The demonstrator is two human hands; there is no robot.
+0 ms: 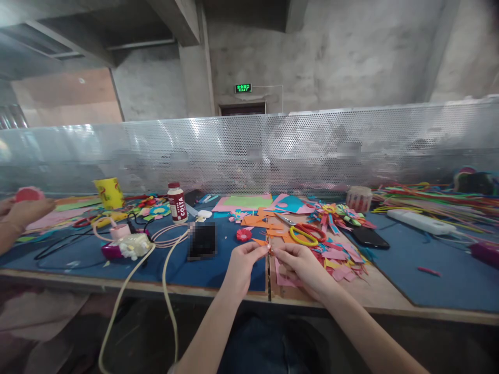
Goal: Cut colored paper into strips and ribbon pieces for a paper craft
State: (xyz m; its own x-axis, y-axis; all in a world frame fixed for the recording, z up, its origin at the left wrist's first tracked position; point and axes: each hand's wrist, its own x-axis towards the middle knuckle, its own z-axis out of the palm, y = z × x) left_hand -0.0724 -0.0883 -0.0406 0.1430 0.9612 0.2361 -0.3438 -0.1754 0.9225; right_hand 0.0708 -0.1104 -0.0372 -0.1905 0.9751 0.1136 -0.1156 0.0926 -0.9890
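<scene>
My left hand [245, 259] and my right hand [300, 262] meet over the table's front edge. Both pinch a small orange-red paper piece [270, 250] between their fingertips. Just behind it lie a red paper flower [244, 235], orange paper scraps [265, 222] and two pairs of scissors, one yellow-handled [303, 237], one red-handled [314, 229]. Pink and red paper cuttings [343, 257] are heaped to the right of my right hand.
A dark phone [202, 240], a Costa bottle [176, 202], a yellow cup [108, 192] and cables [163, 244] lie left. Another person's hand [23, 212] shows at far left. Coloured strips [429, 200], a white power strip [421, 222] and a second phone [368, 237] lie right. A perforated metal screen [249, 150] backs the table.
</scene>
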